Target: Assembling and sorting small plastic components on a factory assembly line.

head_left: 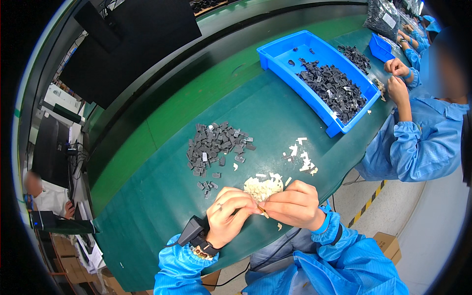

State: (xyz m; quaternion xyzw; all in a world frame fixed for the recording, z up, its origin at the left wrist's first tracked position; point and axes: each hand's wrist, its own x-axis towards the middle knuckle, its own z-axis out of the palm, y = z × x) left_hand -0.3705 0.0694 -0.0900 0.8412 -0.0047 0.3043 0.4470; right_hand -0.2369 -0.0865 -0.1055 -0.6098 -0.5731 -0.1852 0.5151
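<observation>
My left hand (228, 214) and my right hand (294, 205) meet over the near edge of the table, fingertips pinched together. Between them shows a small brownish-yellow piece (262, 210), mostly covered by the fingers, so its exact kind is unclear. Just beyond the fingertips lies a heap of small cream-coloured pieces (263, 186). Farther off to the left is a pile of small dark grey plastic parts (216, 142), with a few strays (207, 187) nearer my left hand. White scraps (306, 161) are scattered beyond my right hand.
A blue tray (280, 46) heaped with dark parts stands at the far right of the green table (162, 196). Beside it, a co-worker in a blue smock (418, 147) works with both hands. A black screen (137, 39) hangs at the far left.
</observation>
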